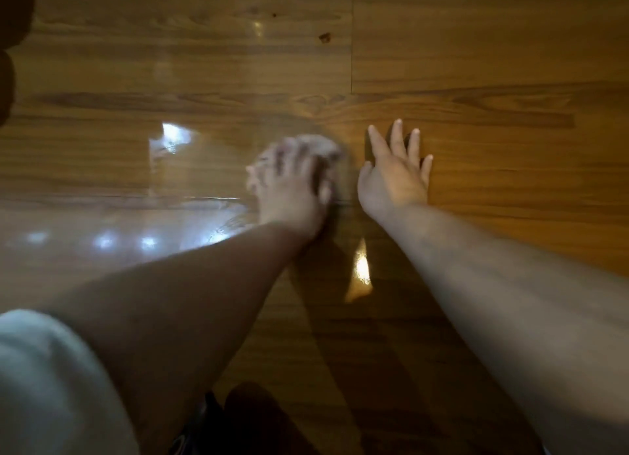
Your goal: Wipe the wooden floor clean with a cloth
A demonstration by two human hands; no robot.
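My left hand (292, 182) presses down on a pale bunched cloth (323, 144) on the wooden floor (476, 63), fingers spread over it; both are blurred by motion. Only the cloth's edges show around my fingers. Just to its right, my right hand (394, 172) lies flat on the floor with fingers apart, holding nothing. The floor to the left of the cloth looks wet and glossy (170, 189), with bright reflections.
A dark rounded object (10, 46) sits at the upper left edge. My white sleeve (44, 386) fills the lower left corner. A dark shape (245, 420), perhaps my leg, is at the bottom centre. Dry floor planks stretch to the right and far side.
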